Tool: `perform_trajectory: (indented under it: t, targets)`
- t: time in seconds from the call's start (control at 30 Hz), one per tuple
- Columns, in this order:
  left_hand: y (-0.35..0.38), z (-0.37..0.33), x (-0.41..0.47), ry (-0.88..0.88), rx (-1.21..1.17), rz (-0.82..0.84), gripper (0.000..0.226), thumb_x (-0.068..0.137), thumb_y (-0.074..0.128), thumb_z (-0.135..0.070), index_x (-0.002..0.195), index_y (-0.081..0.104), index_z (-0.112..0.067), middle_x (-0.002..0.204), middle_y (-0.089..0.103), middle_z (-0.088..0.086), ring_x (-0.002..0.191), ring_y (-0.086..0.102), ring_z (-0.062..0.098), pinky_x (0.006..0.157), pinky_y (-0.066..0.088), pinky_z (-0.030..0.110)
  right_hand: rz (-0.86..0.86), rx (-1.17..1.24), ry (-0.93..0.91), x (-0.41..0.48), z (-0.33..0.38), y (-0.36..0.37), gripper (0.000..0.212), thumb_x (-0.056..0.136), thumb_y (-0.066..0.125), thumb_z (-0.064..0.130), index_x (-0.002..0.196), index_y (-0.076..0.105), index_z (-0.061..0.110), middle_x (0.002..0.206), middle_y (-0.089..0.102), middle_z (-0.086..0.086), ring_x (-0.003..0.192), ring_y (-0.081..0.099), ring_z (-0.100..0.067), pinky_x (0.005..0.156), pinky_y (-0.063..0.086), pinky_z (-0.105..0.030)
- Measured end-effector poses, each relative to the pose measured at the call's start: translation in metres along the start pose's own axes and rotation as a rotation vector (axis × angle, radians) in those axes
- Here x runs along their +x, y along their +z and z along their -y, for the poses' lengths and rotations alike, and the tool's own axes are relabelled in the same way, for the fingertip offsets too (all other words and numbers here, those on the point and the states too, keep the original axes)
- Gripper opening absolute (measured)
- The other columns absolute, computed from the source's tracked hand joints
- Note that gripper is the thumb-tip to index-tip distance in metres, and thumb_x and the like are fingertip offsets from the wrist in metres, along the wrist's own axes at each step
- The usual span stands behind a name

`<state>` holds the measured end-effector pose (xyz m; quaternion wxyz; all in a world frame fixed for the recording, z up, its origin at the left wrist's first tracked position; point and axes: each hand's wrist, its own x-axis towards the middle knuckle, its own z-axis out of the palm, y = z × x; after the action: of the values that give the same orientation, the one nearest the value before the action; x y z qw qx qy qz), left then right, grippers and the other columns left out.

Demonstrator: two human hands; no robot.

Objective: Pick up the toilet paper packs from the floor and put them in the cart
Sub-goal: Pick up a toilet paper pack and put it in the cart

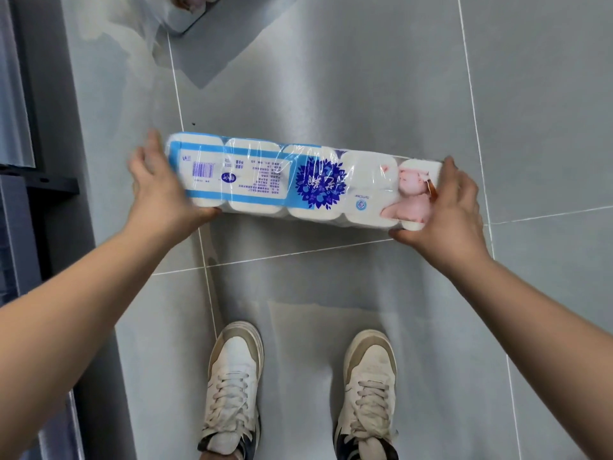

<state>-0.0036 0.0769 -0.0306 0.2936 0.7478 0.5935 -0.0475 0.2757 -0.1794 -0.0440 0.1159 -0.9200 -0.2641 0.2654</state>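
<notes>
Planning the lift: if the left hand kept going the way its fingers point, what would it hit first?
Nothing close. The left hand, gripping one end of the pack, points over bare floor; farther on lies another wrapped pack, though height is unclear.

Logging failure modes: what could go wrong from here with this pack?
1. The left hand and right hand grip the pack only at its ends. The glossy film could slip, or the row of rolls could sag mid-span.
2. A second pack lies on the floor just ahead; a step forward might catch it.
3. The dark frame sits close beside the left hand; swinging that way could snag the pack.
</notes>
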Motion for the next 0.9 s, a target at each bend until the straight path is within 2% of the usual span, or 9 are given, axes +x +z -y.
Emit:
perform_trajectory:
  t: [0.07,0.17,0.27,0.37,0.47,0.6,0.8,0.9]
  targets:
    - [-0.003,-0.007,0.006,0.086,0.156,0.045,0.134,0.060,0.093,-0.031,0.156,-0.001,-0.034,0.164,-0.009,0.011,0.150,0.012,0.036,0.116,0.027,0.049,0.034,-0.093,-0.035,0.008,0.007,0.000,0.134,0.061,0.091,0.042,0.161,0.003,0.029,0.165,0.005,-0.015,0.143,0.032,-0.043,0.116,0.032,-0.051]
    - [0.001,-0.017,0.015,0.127,0.256,0.126,0.132,0.060,0.092,-0.031,0.156,0.002,-0.042,0.164,-0.014,0.009,0.146,0.014,0.043,0.112,0.033,0.055,0.070,-0.166,-0.029,0.016,0.012,0.000,0.139,0.058,0.092,0.042,0.161,-0.002,0.031,0.166,-0.005,-0.017,0.145,0.028,-0.045,0.115,0.032,-0.053]
    - [0.007,-0.025,0.020,0.088,0.254,0.142,0.129,0.058,0.091,-0.033,0.154,0.005,-0.040,0.162,-0.009,0.010,0.141,0.021,0.047,0.109,0.036,0.055,0.100,-0.202,-0.025,0.020,0.014,-0.001,0.141,0.059,0.093,0.037,0.160,-0.005,0.033,0.162,0.001,-0.017,0.137,0.035,-0.046,0.105,0.042,-0.053]
    - [0.007,-0.027,0.022,0.081,0.249,0.121,0.119,0.056,0.091,-0.028,0.149,0.016,-0.035,0.153,0.008,0.013,0.128,0.032,0.051,0.104,0.043,0.055,0.104,-0.204,-0.023,0.021,0.015,-0.003,0.131,0.061,0.089,0.032,0.158,0.001,0.036,0.153,0.015,-0.016,0.128,0.042,-0.045,0.095,0.048,-0.050]
    - [0.005,-0.030,0.019,0.091,0.227,0.095,0.109,0.058,0.089,-0.023,0.145,0.024,-0.032,0.147,0.016,0.014,0.124,0.036,0.047,0.103,0.044,0.054,0.079,-0.184,-0.030,0.019,0.016,-0.006,0.115,0.061,0.085,0.033,0.153,0.014,0.036,0.147,0.022,-0.013,0.120,0.048,-0.044,0.091,0.049,-0.049]
    - [-0.003,-0.028,0.017,0.089,0.211,0.098,0.108,0.055,0.087,-0.019,0.143,0.027,-0.036,0.146,0.023,0.010,0.129,0.036,0.041,0.101,0.045,0.050,0.094,-0.158,-0.037,0.019,0.024,-0.025,0.104,0.063,0.083,0.033,0.148,0.023,0.037,0.144,0.026,-0.011,0.118,0.051,-0.042,0.090,0.048,-0.045]
    - [-0.051,-0.045,-0.003,0.092,0.145,0.054,0.110,0.051,0.088,-0.028,0.141,0.026,-0.043,0.145,0.024,0.007,0.128,0.041,0.037,0.102,0.046,0.051,0.028,-0.129,-0.089,0.008,0.053,-0.086,0.097,0.064,0.081,0.032,0.144,0.027,0.040,0.141,0.029,-0.009,0.115,0.053,-0.041,0.092,0.051,-0.047]
    - [-0.095,-0.066,-0.018,0.128,0.126,0.036,0.114,0.052,0.090,-0.029,0.145,0.025,-0.042,0.147,0.023,0.007,0.134,0.041,0.033,0.108,0.042,0.049,0.009,-0.114,-0.114,-0.006,0.072,-0.131,0.099,0.062,0.080,0.028,0.144,0.027,0.043,0.142,0.029,-0.008,0.118,0.052,-0.040,0.100,0.048,-0.050]
